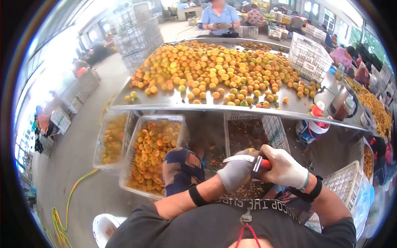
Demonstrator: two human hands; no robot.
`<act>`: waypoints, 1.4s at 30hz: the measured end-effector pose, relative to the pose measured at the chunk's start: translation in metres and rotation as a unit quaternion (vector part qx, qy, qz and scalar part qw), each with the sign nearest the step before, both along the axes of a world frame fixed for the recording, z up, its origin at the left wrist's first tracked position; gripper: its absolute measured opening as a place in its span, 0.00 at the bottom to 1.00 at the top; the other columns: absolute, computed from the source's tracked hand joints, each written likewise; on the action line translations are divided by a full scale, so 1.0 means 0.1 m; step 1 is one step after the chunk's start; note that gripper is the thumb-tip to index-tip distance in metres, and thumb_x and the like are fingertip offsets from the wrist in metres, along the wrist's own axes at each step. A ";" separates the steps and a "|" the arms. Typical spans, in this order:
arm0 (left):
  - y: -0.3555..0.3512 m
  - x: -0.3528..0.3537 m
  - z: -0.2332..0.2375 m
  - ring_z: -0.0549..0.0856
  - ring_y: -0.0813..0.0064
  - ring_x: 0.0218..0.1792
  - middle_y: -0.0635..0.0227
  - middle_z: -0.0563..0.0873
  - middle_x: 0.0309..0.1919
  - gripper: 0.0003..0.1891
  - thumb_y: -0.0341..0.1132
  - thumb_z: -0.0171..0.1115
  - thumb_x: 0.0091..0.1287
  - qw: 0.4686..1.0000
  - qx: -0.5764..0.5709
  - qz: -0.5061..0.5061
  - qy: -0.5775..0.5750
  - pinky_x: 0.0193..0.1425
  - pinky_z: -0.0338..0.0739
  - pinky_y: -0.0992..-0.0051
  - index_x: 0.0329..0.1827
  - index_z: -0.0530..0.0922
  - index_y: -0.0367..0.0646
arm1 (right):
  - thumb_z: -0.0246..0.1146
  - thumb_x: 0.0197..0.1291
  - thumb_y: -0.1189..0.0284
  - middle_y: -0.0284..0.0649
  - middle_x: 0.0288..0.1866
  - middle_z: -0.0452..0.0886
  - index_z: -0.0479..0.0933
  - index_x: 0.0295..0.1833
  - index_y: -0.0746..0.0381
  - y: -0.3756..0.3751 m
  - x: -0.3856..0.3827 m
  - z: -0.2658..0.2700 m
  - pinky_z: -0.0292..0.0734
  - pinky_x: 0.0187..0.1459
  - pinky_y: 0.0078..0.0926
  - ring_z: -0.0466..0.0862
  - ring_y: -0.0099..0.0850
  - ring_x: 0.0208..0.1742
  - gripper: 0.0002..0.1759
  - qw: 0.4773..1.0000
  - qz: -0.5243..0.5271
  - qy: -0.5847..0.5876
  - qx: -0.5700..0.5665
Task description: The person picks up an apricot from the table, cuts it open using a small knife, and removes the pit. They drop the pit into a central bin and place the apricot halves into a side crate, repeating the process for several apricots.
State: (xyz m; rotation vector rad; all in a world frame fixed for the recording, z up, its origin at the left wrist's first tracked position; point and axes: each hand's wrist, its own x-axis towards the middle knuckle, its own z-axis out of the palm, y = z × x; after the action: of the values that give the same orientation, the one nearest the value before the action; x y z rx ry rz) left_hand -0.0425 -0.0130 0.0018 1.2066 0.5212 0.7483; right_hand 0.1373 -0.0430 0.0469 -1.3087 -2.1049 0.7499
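Note:
In the head view my two gloved hands meet above a crate in front of my lap. My right hand (285, 167), in a whitish knit glove, is closed around a small red-handled tool (264, 164) with a shiny metal end pointing toward the left hand. My left hand (236, 173), in a grey-coated glove, has its fingers curled right at the metal end. A pale curved strip (239, 158) lies along the top of that hand. I cannot tell what the left fingers hold. Below is a white crate (282, 134) with dark scraps in it.
Orange apricots (206, 68) are heaped on the metal table (165, 106) ahead. A crate of split apricots (151, 153) stands left of my knee, another full crate (111, 138) beyond it. A red-capped bottle (318, 109) stands at the right. A person (220, 18) faces me across the table.

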 end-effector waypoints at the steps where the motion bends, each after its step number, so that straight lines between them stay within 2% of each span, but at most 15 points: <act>1: 0.00 0.03 0.05 0.85 0.78 0.40 0.67 0.86 0.38 0.06 0.28 0.58 0.69 0.993 -0.119 0.005 -0.007 0.45 0.80 0.77 0.45 0.81 0.41 | 0.70 0.52 0.72 0.55 0.30 0.80 0.70 0.37 0.65 0.03 0.02 0.01 0.77 0.35 0.41 0.83 0.55 0.34 0.15 1.000 0.008 -0.024 -0.006; 2: 0.02 0.07 0.07 0.85 0.78 0.40 0.67 0.86 0.38 0.06 0.27 0.59 0.68 0.971 -0.237 0.007 -0.015 0.45 0.79 0.77 0.45 0.81 0.41 | 0.70 0.52 0.72 0.55 0.30 0.80 0.70 0.37 0.65 0.04 -0.02 0.03 0.77 0.35 0.41 0.83 0.55 0.34 0.15 1.000 0.014 -0.023 -0.006; 6: 0.06 0.04 -0.07 0.85 0.78 0.40 0.67 0.86 0.40 0.07 0.26 0.57 0.68 0.971 -0.237 -0.005 -0.007 0.46 0.80 0.76 0.46 0.81 0.40 | 0.69 0.51 0.75 0.53 0.33 0.82 0.76 0.40 0.63 0.00 -0.09 0.03 0.79 0.37 0.37 0.85 0.51 0.36 0.11 0.999 -0.011 -0.009 -0.032; 8: 0.01 -0.03 -0.13 0.86 0.78 0.41 0.67 0.86 0.39 0.06 0.28 0.58 0.69 0.977 -0.146 -0.056 -0.147 0.46 0.81 0.76 0.47 0.80 0.40 | 0.69 0.51 0.79 0.49 0.28 0.77 0.75 0.41 0.65 -0.02 -0.15 -0.05 0.76 0.35 0.31 0.79 0.46 0.29 0.12 0.995 0.030 0.051 0.075; 12: 0.07 0.06 -0.29 0.86 0.79 0.41 0.67 0.85 0.40 0.09 0.33 0.57 0.73 0.987 -0.117 -0.020 -0.107 0.44 0.81 0.78 0.51 0.79 0.40 | 0.62 0.52 0.83 0.48 0.37 0.85 0.81 0.51 0.61 -0.05 -0.18 0.07 0.82 0.40 0.32 0.87 0.45 0.37 0.19 0.996 0.009 -0.033 0.087; 14: 0.19 0.00 -0.19 0.85 0.81 0.41 0.69 0.85 0.41 0.11 0.37 0.54 0.76 0.992 -0.057 -0.052 -0.095 0.43 0.80 0.80 0.53 0.78 0.40 | 0.62 0.53 0.83 0.49 0.35 0.84 0.80 0.48 0.62 0.02 -0.15 -0.06 0.80 0.38 0.32 0.86 0.44 0.36 0.15 0.996 0.015 0.037 0.084; 16: 0.15 -0.07 0.16 0.84 0.82 0.41 0.70 0.84 0.41 0.13 0.40 0.53 0.77 0.975 -0.203 -0.067 -0.066 0.43 0.79 0.80 0.53 0.77 0.41 | 0.63 0.54 0.82 0.51 0.32 0.82 0.78 0.43 0.64 0.05 -0.11 -0.22 0.79 0.36 0.32 0.86 0.46 0.34 0.10 0.982 -0.073 0.167 -0.039; 18: 0.13 -0.08 0.20 0.83 0.81 0.42 0.70 0.84 0.42 0.13 0.41 0.51 0.78 0.998 -0.015 -0.038 -0.053 0.45 0.79 0.79 0.53 0.76 0.41 | 0.64 0.56 0.79 0.51 0.30 0.82 0.76 0.43 0.65 0.03 -0.12 -0.21 0.78 0.35 0.34 0.84 0.47 0.31 0.09 0.989 -0.098 0.107 -0.022; 20: 0.14 -0.12 0.32 0.79 0.74 0.51 0.64 0.80 0.42 0.13 0.38 0.53 0.74 0.992 -0.052 -0.026 0.113 0.54 0.75 0.68 0.55 0.79 0.43 | 0.65 0.55 0.78 0.51 0.29 0.81 0.74 0.45 0.65 -0.01 -0.19 -0.17 0.78 0.35 0.36 0.82 0.47 0.29 0.11 0.990 -0.123 0.063 0.000; 26: 0.29 0.09 -0.20 0.79 0.83 0.44 0.71 0.80 0.44 0.08 0.34 0.49 0.79 0.990 -0.078 0.049 -0.104 0.46 0.75 0.80 0.53 0.73 0.41 | 0.62 0.58 0.77 0.45 0.25 0.75 0.73 0.41 0.66 0.16 -0.32 -0.34 0.75 0.35 0.28 0.76 0.29 0.27 0.07 0.958 -0.175 0.221 -0.046; 28: 0.27 0.07 -0.11 0.79 0.83 0.44 0.71 0.80 0.44 0.09 0.33 0.48 0.79 0.981 -0.119 0.083 -0.127 0.48 0.76 0.80 0.54 0.73 0.41 | 0.58 0.59 0.82 0.26 0.30 0.73 0.72 0.40 0.64 0.20 -0.38 -0.33 0.68 0.30 0.15 0.70 0.11 0.30 0.05 0.931 -0.158 0.314 -0.100; 32: 0.34 0.04 -0.27 0.80 0.82 0.45 0.69 0.82 0.44 0.09 0.34 0.49 0.78 0.964 -0.177 0.106 -0.168 0.52 0.75 0.77 0.53 0.75 0.42 | 0.66 0.58 0.73 0.45 0.26 0.78 0.75 0.40 0.65 0.23 -0.45 -0.36 0.76 0.31 0.29 0.79 0.29 0.25 0.08 0.961 -0.179 0.212 -0.018; 34: 0.40 -0.01 -0.21 0.81 0.81 0.43 0.69 0.82 0.41 0.08 0.32 0.51 0.76 0.958 -0.224 0.101 -0.148 0.49 0.77 0.78 0.51 0.76 0.40 | 0.66 0.53 0.77 0.48 0.25 0.78 0.73 0.36 0.65 0.25 -0.50 -0.36 0.75 0.28 0.31 0.81 0.43 0.23 0.08 0.961 -0.145 0.159 0.174; 36: 0.44 -0.05 -0.15 0.82 0.80 0.40 0.68 0.82 0.39 0.07 0.30 0.53 0.74 0.947 -0.275 0.103 -0.128 0.45 0.78 0.79 0.49 0.78 0.39 | 0.65 0.51 0.79 0.48 0.24 0.76 0.73 0.35 0.65 0.32 -0.47 -0.45 0.75 0.27 0.30 0.79 0.44 0.22 0.08 0.950 -0.116 0.139 0.256; 42: 0.52 -0.07 -0.09 0.82 0.72 0.43 0.66 0.82 0.41 0.06 0.28 0.57 0.69 0.985 0.027 0.165 0.042 0.50 0.76 0.78 0.41 0.83 0.41 | 0.64 0.49 0.82 0.45 0.22 0.74 0.72 0.33 0.65 0.41 -0.56 -0.50 0.73 0.26 0.29 0.76 0.36 0.21 0.08 0.943 -0.172 0.223 0.176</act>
State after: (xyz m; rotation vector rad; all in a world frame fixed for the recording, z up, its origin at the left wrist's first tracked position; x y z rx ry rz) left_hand -0.0492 0.0394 -0.0068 1.2213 0.7873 1.0005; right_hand 0.0810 -0.0020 -0.0028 -1.1367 -1.5116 0.4389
